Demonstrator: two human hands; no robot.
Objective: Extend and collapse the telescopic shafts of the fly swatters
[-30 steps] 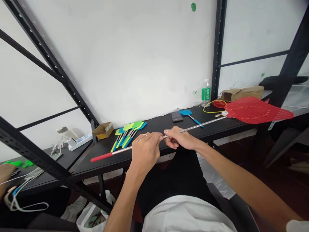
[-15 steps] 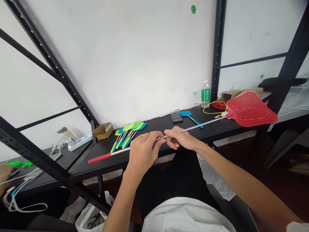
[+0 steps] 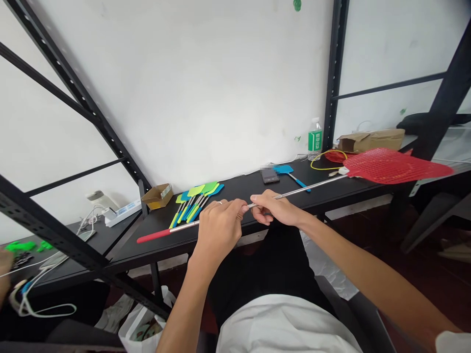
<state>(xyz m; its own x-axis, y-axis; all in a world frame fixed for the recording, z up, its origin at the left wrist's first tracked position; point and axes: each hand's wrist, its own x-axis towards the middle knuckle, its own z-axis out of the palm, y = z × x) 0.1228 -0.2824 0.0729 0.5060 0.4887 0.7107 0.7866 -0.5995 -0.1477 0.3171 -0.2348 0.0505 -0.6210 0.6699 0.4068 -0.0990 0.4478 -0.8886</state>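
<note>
Your left hand (image 3: 220, 228) and right hand (image 3: 274, 208), close together, clamp a steel fly-swatter shaft (image 3: 300, 189).
Its red mesh head (image 3: 393, 165) reaches right over the black worktop (image 3: 235, 189); its red grip (image 3: 152, 236) points left, near the blue-and-green swatters (image 3: 195, 203).

**Room Background: Wall and Steel Shelving**

White painted wall (image 3: 191, 88) with scattered green marks, framed by black slotted steel shelving (image 3: 334, 73). Black tabletop (image 3: 331, 192) runs along the wall, above dark reddish floor (image 3: 362, 230). Soft, even indoor light.
</note>
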